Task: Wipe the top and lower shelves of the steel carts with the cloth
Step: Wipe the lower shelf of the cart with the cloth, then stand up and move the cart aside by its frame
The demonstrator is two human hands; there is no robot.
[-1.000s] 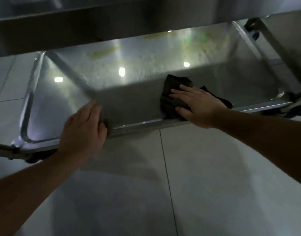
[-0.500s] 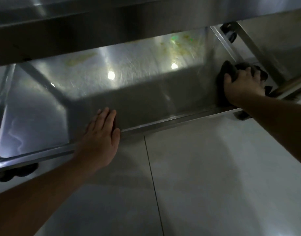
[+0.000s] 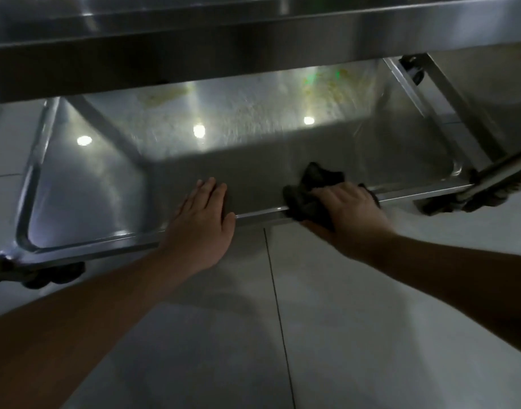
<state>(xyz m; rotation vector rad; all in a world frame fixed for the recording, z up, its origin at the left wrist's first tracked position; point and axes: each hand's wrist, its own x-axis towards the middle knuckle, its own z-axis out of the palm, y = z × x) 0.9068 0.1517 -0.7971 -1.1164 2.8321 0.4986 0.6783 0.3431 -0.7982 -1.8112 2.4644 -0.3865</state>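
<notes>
STEP: wiping lower steel cart shelf [image 3: 253,143], front rim | right hand [image 3: 349,215] gripped dark crumpled cloth [image 3: 312,187] there | left hand [image 3: 204,219] flat, bracing rim | NEXT: likely yellowish rear stains [image 3: 327,87]

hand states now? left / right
Left hand: open, fingers straight, resting flat on the lower shelf front edge.
Right hand: fingers curled round the dark cloth, holding it at the shelf's front rim.
</notes>
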